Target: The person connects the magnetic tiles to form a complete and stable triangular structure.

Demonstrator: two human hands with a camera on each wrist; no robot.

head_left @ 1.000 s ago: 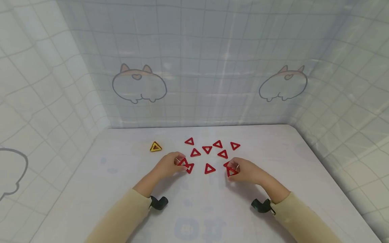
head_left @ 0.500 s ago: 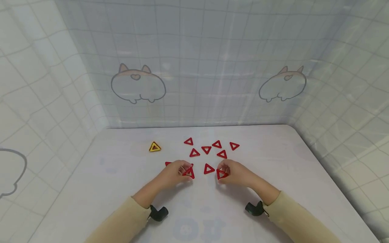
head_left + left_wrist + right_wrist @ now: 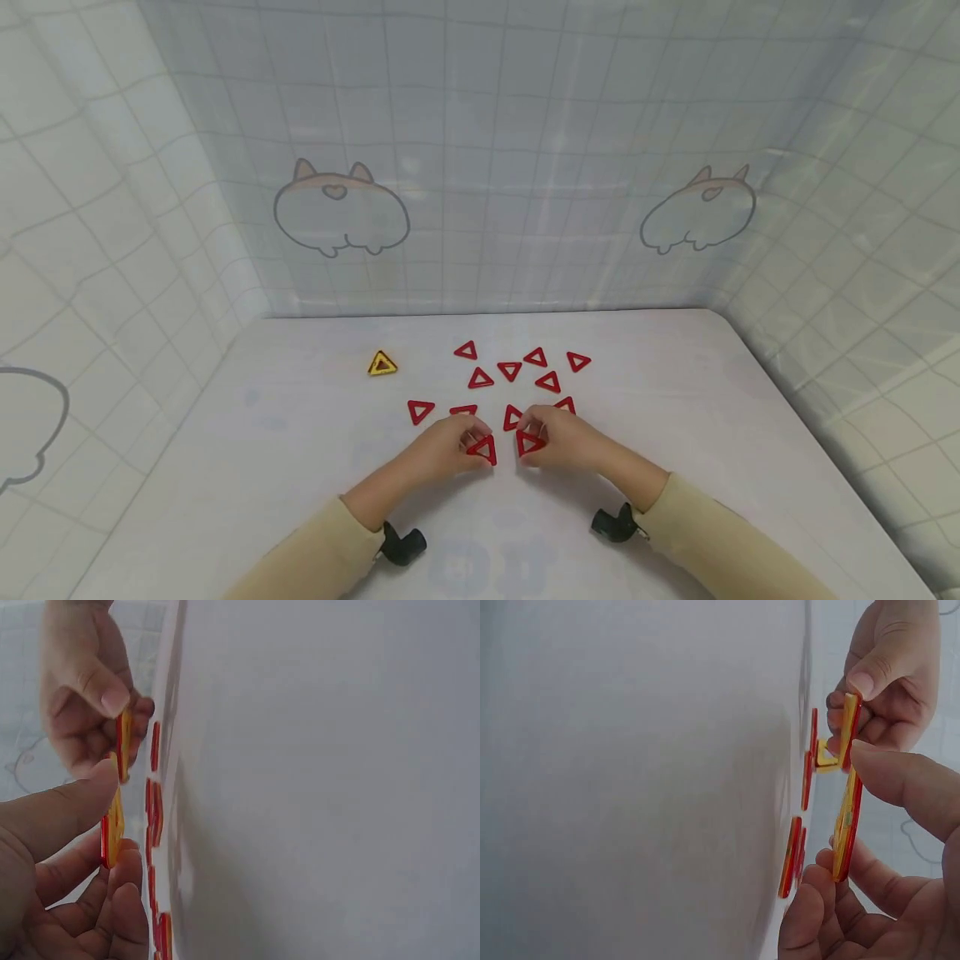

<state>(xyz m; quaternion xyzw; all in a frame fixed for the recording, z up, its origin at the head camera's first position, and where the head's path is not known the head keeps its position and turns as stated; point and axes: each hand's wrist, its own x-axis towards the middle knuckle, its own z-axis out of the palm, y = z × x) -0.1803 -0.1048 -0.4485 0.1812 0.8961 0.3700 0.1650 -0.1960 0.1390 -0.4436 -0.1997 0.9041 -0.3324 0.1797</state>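
And it's red on one face, yellow on the other for the held triangles point(image 3: 112, 836)! Red scattered triangles point(image 3: 510, 364), one yellow triangle point(image 3: 382, 372), beige sleeves point(image 3: 311, 550), pale wall point(image 3: 517, 108) gridded in grey, its printed animals point(image 3: 342, 218) grey-outlined, peach-eared!

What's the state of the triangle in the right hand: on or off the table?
Off. The right wrist view shows the right hand pinching the hollow red-and-yellow triangle, with a visible gap to the table.
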